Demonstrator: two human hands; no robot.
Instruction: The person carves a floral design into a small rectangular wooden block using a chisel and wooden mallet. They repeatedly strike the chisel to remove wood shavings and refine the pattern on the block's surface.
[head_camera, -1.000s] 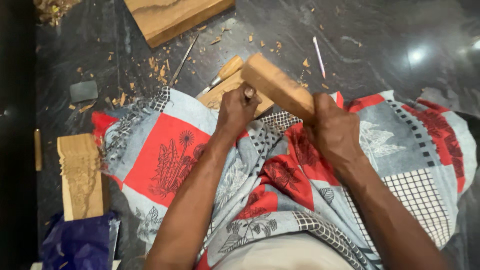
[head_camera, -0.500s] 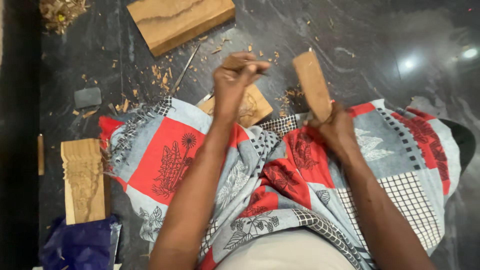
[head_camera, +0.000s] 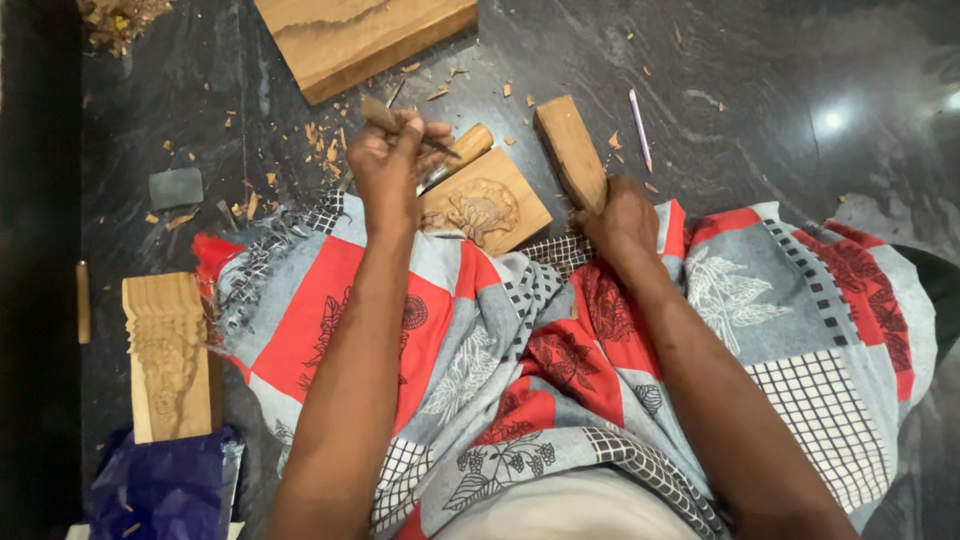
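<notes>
Since half a second ago the right hand (head_camera: 622, 215) has dropped the wooden mallet (head_camera: 572, 150) lower, so its head now points up toward the top centre of the frame, while the left hand (head_camera: 385, 165) has shifted a little left with its tool.

Nearest, at the bottom, a patterned cloth (head_camera: 560, 380) of red, grey and white squares covers the person's lap; both forearms run up across it. At lower left lies a crumpled blue plastic bag (head_camera: 160, 490), cut off by the frame edge, with no marking I can make out. Just above it stands a pale carved wooden block (head_camera: 165, 355).

At mid-frame the carved panel (head_camera: 485, 205), a small tan square with a flower-like relief, rests at the cloth's upper edge between the two hands. The left hand's fingers are closed around a chisel (head_camera: 400, 125); its blade is thin and hard to follow. The right hand's fingers are clamped on the mallet's handle, which the fist hides.

Farther up, wood chips (head_camera: 300, 135) scatter over the dark stone floor (head_camera: 780, 80). A small grey stone (head_camera: 176, 187) lies at left, a slim pale pencil (head_camera: 640, 130) at right, and a large plank (head_camera: 360, 35) is cut off by the top edge.
</notes>
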